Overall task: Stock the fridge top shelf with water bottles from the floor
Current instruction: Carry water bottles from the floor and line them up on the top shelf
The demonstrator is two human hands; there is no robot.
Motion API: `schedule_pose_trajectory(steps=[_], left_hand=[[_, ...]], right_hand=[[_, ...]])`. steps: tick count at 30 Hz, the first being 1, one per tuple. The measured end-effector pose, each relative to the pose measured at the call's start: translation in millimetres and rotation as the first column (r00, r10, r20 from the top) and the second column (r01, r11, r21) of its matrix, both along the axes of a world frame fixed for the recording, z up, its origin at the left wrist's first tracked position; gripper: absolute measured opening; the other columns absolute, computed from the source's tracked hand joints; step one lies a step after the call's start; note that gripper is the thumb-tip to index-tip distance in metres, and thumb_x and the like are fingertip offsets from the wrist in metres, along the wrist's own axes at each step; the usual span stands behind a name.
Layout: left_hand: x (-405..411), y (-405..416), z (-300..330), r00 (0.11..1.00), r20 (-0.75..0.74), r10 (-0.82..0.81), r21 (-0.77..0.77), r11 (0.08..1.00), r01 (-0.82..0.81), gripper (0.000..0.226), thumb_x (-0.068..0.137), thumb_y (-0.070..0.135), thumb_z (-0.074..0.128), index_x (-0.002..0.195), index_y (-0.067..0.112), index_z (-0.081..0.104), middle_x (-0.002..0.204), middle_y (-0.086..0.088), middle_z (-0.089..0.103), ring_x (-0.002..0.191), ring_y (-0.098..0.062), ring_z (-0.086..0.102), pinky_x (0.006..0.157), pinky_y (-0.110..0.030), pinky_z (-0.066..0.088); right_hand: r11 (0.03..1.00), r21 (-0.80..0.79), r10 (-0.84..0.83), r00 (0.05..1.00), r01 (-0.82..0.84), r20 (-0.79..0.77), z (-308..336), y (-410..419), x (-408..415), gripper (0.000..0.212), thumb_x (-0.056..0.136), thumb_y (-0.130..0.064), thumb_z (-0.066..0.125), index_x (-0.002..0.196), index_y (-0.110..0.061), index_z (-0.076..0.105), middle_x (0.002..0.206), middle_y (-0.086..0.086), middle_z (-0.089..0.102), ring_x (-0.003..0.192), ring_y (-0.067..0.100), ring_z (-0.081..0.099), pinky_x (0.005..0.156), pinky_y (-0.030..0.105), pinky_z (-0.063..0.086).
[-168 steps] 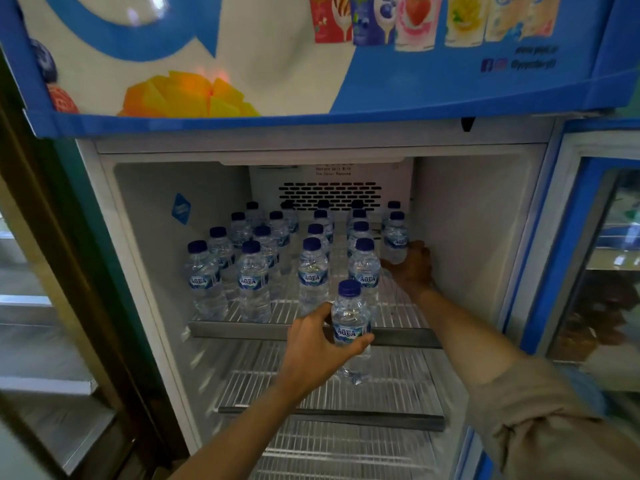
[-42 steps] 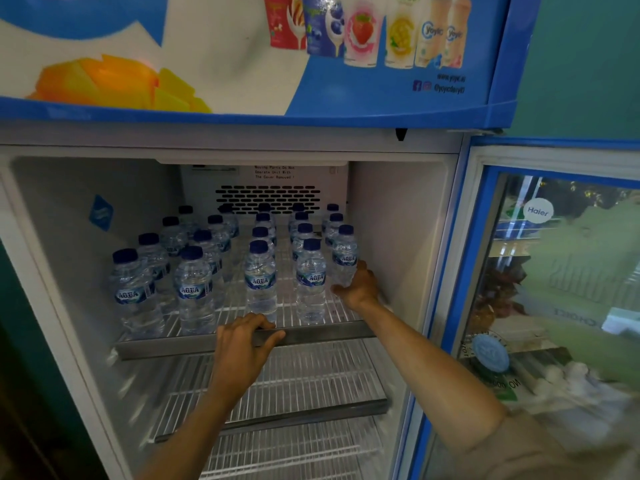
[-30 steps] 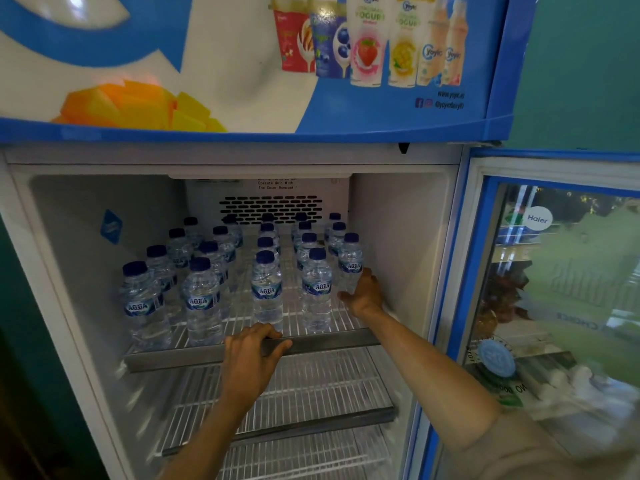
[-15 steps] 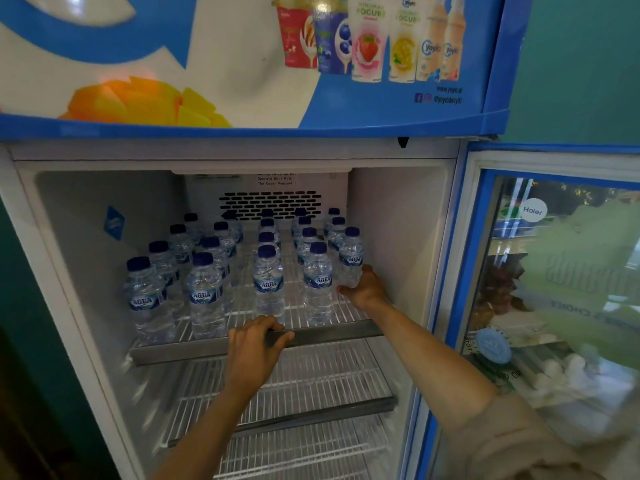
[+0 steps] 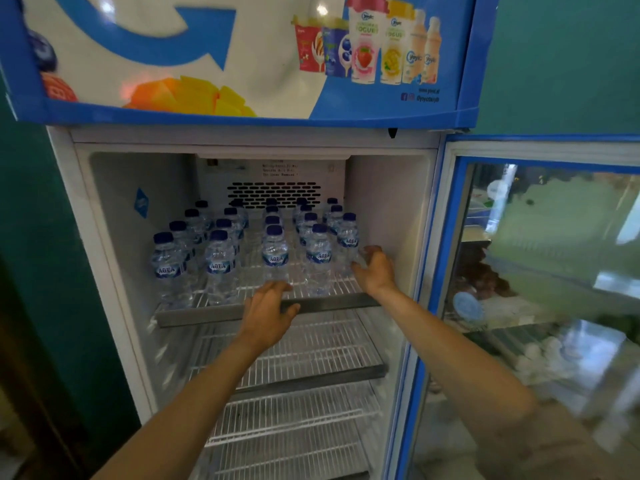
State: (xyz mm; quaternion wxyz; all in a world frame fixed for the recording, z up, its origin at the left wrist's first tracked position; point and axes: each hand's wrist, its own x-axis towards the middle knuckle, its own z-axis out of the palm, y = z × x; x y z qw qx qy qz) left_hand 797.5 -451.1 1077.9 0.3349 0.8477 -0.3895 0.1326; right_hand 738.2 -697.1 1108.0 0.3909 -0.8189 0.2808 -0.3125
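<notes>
Two hands at the stocked top shelf (image 5: 214, 311)
Left hand (image 5: 266, 313) rests fingers on its front rail; right hand (image 5: 375, 268), fingers loosely spread, beside the nearest water bottle (image 5: 347, 242)

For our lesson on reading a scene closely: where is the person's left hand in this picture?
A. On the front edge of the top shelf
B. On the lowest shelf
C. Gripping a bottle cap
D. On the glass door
A: the left hand rests on the front rail of the top shelf, below the water bottles, holding none.
</notes>
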Motion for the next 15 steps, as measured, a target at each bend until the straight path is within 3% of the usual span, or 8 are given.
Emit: schedule_pose_trajectory(steps=[6, 10, 15], left_hand=[[-56.2, 4.4, 22.1, 0.998, 0.062, -0.012, 0.001, 1.000, 0.012, 0.038, 0.087, 0.034, 0.068, 0.118, 0.013, 0.060, 0.118, -0.004, 0.062, 0.110, -0.023, 0.057, 0.097, -0.041, 0.043], [-97.1, 13.5, 30.5, 0.996, 0.090, -0.001, 0.016, 1.000, 0.000, 0.035, 0.086, 0.037, 0.067, 0.113, 0.016, 0.060, 0.114, -0.002, 0.062, 0.106, -0.024, 0.058, 0.092, -0.047, 0.048], [-163.8, 36.5, 22.2, 0.999, 0.052, 0.004, 0.058, 0.998, -0.007, 0.037, 0.086, 0.035, 0.066, 0.117, 0.016, 0.059, 0.123, -0.004, 0.057, 0.113, -0.026, 0.055, 0.092, -0.050, 0.047]], right_hand=[[0.993, -0.121, 0.016, 0.998, -0.009, 0.060, 7.3, 38.2, -71.5, 0.042, 0.092, -0.013, 0.066, 0.131, -0.003, 0.053, 0.126, 0.011, 0.061, 0.112, 0.020, 0.057, 0.090, 0.019, 0.039], [0.991, -0.132, 0.007, 0.998, 0.001, 0.065, 2.8, 51.7, -119.1, 0.042, 0.091, -0.023, 0.070, 0.127, -0.008, 0.055, 0.124, 0.011, 0.060, 0.114, 0.025, 0.057, 0.093, 0.028, 0.046], [0.991, -0.136, 0.000, 1.000, 0.004, 0.031, -8.8, 69.1, -195.1, 0.046, 0.090, -0.031, 0.071, 0.127, -0.009, 0.055, 0.126, 0.010, 0.060, 0.117, 0.025, 0.057, 0.094, 0.030, 0.044]])
